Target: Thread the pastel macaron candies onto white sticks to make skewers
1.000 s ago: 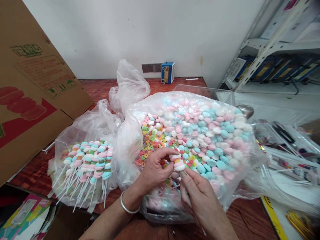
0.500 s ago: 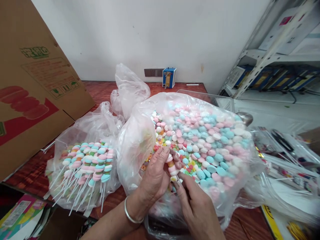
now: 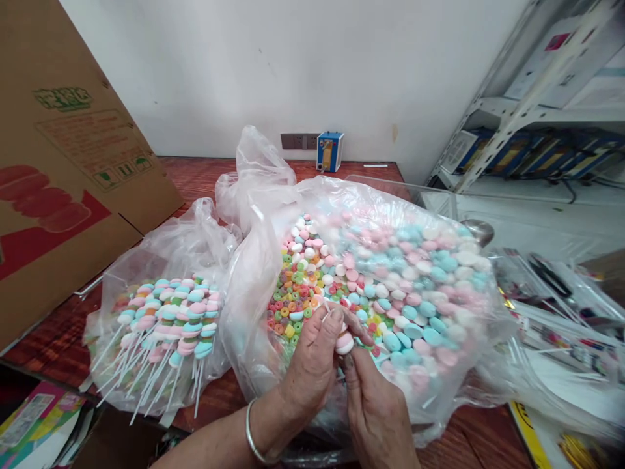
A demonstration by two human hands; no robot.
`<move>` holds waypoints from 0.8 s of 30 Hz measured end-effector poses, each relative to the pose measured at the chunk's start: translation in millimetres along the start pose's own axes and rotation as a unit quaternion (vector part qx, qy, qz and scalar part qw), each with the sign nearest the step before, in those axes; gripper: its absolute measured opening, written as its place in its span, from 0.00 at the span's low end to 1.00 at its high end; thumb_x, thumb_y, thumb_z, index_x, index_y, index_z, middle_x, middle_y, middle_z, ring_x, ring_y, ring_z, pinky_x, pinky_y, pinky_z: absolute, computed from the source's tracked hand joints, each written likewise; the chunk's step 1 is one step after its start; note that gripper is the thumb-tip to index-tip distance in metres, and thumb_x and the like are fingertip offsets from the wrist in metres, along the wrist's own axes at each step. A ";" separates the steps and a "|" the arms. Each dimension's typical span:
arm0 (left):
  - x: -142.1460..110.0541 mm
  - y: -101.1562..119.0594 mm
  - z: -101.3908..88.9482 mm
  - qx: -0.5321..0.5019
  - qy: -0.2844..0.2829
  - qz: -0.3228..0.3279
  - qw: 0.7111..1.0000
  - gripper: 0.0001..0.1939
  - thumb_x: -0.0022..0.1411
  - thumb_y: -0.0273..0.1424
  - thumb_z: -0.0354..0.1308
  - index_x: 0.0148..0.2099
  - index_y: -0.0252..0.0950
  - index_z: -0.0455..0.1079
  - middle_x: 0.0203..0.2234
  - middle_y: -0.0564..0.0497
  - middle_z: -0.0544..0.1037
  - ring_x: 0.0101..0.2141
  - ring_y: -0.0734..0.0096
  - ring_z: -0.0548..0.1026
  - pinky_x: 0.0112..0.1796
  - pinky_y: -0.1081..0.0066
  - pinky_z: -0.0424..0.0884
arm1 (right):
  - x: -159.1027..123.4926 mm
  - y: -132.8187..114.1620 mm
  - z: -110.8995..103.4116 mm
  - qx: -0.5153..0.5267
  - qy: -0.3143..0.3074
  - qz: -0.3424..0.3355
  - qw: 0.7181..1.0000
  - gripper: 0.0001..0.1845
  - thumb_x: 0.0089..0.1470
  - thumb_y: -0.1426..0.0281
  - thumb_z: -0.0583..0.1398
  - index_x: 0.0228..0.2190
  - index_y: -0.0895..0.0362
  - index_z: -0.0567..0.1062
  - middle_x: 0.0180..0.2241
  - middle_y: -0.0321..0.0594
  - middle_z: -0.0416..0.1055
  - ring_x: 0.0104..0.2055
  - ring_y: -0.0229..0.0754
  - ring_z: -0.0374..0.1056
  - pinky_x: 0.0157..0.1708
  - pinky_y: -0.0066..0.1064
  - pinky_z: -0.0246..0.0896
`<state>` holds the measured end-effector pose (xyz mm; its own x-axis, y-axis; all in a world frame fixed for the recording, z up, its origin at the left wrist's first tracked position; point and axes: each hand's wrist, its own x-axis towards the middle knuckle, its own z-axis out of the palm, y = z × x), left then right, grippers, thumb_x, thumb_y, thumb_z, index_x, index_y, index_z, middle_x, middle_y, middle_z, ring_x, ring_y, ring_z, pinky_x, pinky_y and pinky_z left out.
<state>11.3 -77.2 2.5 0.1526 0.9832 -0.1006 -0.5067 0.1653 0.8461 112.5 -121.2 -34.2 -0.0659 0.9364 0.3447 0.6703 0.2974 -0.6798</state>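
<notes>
My left hand point(image 3: 312, 348), wearing a silver bangle, is closed around a marshmallow skewer point(image 3: 344, 343) with pink and white pieces showing. Directly below the lowest piece, the fingers of my right hand point(image 3: 375, 404) pinch the skewer's lower end; its stick is hidden by the fingers. Both hands are over a big open plastic bag point(image 3: 254, 260) of candy. Inside it, small ring gummies point(image 3: 293, 286) lie to the left, and pink, white and blue marshmallows point(image 3: 415, 299) fill the middle and right.
Left on the table is a clear bag point(image 3: 170, 241) holding several finished-looking marshmallow sticks point(image 3: 180, 319). A cardboard box point(image 3: 73, 143) stands behind it. Packaged items point(image 3: 556, 280) lie at right beside a white shelf point(image 3: 537, 111). A small blue box point(image 3: 329, 151) stands by the wall.
Both hands have moved slightly down and to the right with the skewer. The big bag's left side has shifted left, uncovering more ring gummies.
</notes>
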 end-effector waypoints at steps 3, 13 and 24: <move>6.8 11.1 -19.6 0.118 0.003 0.010 0.993 0.19 0.70 0.45 0.51 0.49 0.36 0.71 0.43 0.43 0.79 0.41 0.63 0.77 0.43 0.66 0.71 | 21.7 1.0 -9.1 -0.034 -0.020 -0.004 0.999 0.17 0.70 0.68 0.47 0.39 0.55 0.74 0.30 0.38 0.76 0.29 0.39 0.74 0.28 0.24 0.64; 58.6 39.9 -92.3 0.604 0.069 0.230 0.760 0.12 0.67 0.24 0.52 0.46 0.37 0.77 0.40 0.46 0.73 0.44 0.59 0.71 0.51 0.58 0.68 | 75.6 -21.0 -19.2 -0.403 -0.132 0.008 0.906 0.08 0.56 0.80 0.60 0.31 0.56 0.74 0.30 0.39 0.73 0.28 0.45 0.75 0.20 0.30 0.43; 57.3 34.0 -98.1 0.689 0.023 0.257 0.678 0.10 0.68 0.24 0.52 0.38 0.38 0.74 0.41 0.47 0.73 0.46 0.60 0.68 0.52 0.59 0.66 | 97.0 -49.2 -21.7 -0.445 -0.182 0.009 0.877 0.12 0.56 0.84 0.56 0.32 0.59 0.76 0.31 0.45 0.75 0.30 0.46 0.77 0.22 0.28 0.57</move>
<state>-80.5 -7.6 -25.8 0.2131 0.8899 0.4033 0.7946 -0.3980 0.4585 89.1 -49.1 46.8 -0.1721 0.9851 -0.0002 0.9745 0.1703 0.1464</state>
